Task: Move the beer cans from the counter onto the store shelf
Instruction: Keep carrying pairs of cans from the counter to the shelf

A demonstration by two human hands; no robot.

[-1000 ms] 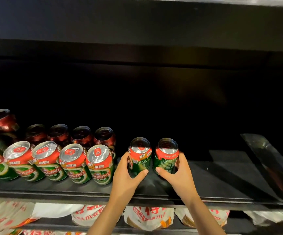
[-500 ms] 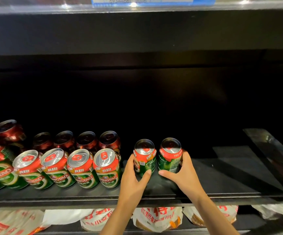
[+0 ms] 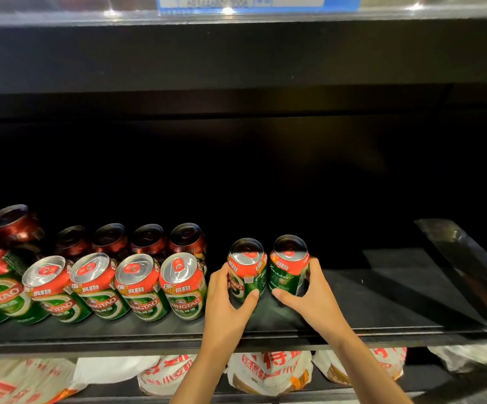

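On shelf [image 3: 382, 301], hands [image 3: 227, 301] [image 3: 315, 295] gripping two cans [image 3: 248, 272]

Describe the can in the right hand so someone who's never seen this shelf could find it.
Start at the black store shelf and follow the front row of green-and-red beer cans rightwards to the pair standing apart. The can in the right hand is the rightmost of all, held by the right hand; its neighbour is in the left hand.
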